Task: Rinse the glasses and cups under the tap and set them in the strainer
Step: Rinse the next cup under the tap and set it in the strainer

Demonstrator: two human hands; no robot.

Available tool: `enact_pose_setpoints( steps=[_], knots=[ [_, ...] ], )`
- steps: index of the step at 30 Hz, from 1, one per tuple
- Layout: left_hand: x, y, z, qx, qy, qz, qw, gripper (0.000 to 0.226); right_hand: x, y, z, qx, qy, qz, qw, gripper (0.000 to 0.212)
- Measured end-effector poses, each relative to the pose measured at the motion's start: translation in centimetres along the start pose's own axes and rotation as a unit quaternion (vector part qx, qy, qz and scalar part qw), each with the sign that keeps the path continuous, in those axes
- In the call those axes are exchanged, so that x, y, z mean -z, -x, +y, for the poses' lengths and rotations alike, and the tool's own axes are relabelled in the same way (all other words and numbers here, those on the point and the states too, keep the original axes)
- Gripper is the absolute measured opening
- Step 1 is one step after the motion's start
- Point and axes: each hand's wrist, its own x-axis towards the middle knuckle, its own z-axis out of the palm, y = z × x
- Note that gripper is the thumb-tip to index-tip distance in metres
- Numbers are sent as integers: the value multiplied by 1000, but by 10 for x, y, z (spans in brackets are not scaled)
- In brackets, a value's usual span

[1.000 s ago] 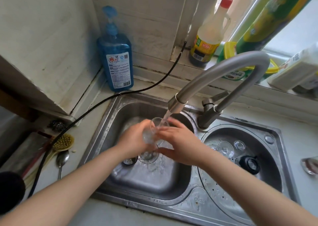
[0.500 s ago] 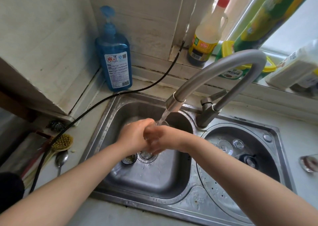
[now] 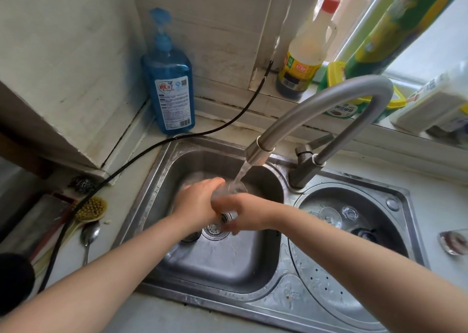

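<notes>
Both your left hand (image 3: 196,201) and right hand (image 3: 243,212) wrap the glass (image 3: 229,193), held over the sink's (image 3: 162,180) middle under the tap (image 3: 255,155). Tilt its mouth into the stream, turn it, then move it to the strainer (image 3: 395,221) at the right.

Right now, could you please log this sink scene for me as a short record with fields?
tap: running, stream falls into the glass
glass: clear glass held under the spout over the left basin
left hand: left hand grips the glass
right hand: right hand holds the glass from the other side
strainer: round right basin holds two clear glasses, mouths down
counter left: brush and spoon
back corner: blue soap bottle
</notes>
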Motion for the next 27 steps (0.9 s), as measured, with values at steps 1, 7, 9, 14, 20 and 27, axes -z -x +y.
enact_pose_setpoints(
  steps=[1, 7, 9, 14, 20, 27],
  knots=[
    [-2, 2, 0, 3, 0, -8, 1000, 68, -1, 1, -3, -16, -154, -6, 988, 37],
    [-2, 5, -1, 12, -18, -23, 1000, 73, -6, 9, 17, 51, 89, 22, 995, 47],
    [-3, 5, -1, 45, 15, -48, 998, 72, 0, 8, 34, 118, 379, 87, 914, 47],
    [-2, 5, -4, 113, 239, -88, 960, 58, 4, 21, 42, 147, 200, 256, 934, 23],
    [-7, 17, 11, 121, 430, -164, 879, 37, -35, -1, 20, -2, -227, 371, 901, 56],
    [-21, 12, 22, 217, 617, -108, 749, 76, -69, -5, -20, -46, -203, 390, 897, 62]
  ],
)
